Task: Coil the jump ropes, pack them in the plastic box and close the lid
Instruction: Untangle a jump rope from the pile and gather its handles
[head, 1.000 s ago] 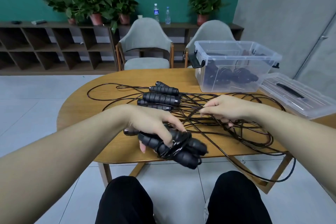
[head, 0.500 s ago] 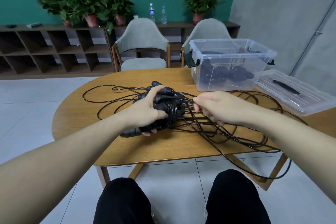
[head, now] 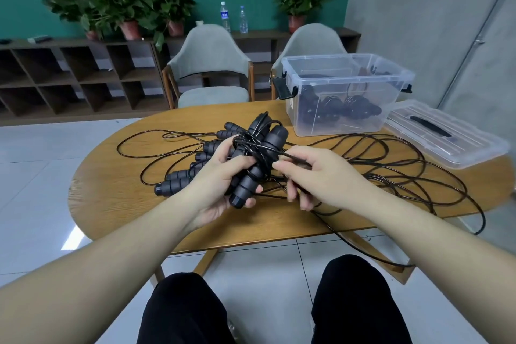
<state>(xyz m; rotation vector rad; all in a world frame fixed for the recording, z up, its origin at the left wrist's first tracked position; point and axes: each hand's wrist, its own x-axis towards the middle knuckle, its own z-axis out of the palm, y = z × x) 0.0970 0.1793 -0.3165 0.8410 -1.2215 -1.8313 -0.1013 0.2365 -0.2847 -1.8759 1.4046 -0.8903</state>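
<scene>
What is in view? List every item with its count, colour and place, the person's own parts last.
held jump rope handles: two, black, cord wound round them, in left grip
loose handles: several, black, on table behind left hand
loose cord: black, tangled over table, one loop hanging off the right edge
plastic box: one, clear, open, far right of table, coiled ropes inside
lid: one, clear, black handle, right of box
table: one, wooden
chairs: two, grey, behind table
plants: several, green, on shelf
bottles: two, clear, on shelf
left hand: grips handles
right hand: pinches cord
</scene>
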